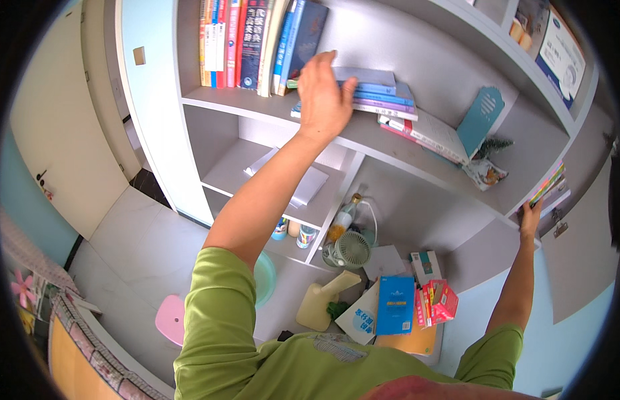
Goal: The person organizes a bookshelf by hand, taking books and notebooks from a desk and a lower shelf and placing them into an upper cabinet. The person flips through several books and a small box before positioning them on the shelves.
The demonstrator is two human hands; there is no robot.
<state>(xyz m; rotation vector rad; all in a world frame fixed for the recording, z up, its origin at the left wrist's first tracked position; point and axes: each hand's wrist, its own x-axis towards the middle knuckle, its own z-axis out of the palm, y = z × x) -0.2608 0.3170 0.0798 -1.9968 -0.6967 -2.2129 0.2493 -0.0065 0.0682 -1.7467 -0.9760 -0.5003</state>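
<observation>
My left hand (326, 95) is spread in front of the upper shelf, thumb apart from the fingers. It covers the left end of a stack of flat blue and purple books (390, 95); whether the palm touches them cannot be made out. Just behind the fingers a dark blue hardcover (314, 30) leans against a row of upright books (252, 45). Far to the right, my right hand (529, 218) grips a small pile of books (552, 190) with colourful edges, beside the bookcase's right side panel.
More flat books (425, 132), a teal bookend (482, 117) and a miniature tree (494, 146) share the shelf. Lower down are loose papers (310, 185), a small fan (352, 249), a bottle (342, 220), a cream desk lamp (317, 305) and a blue book (396, 305). A pink stool (169, 320) stands left.
</observation>
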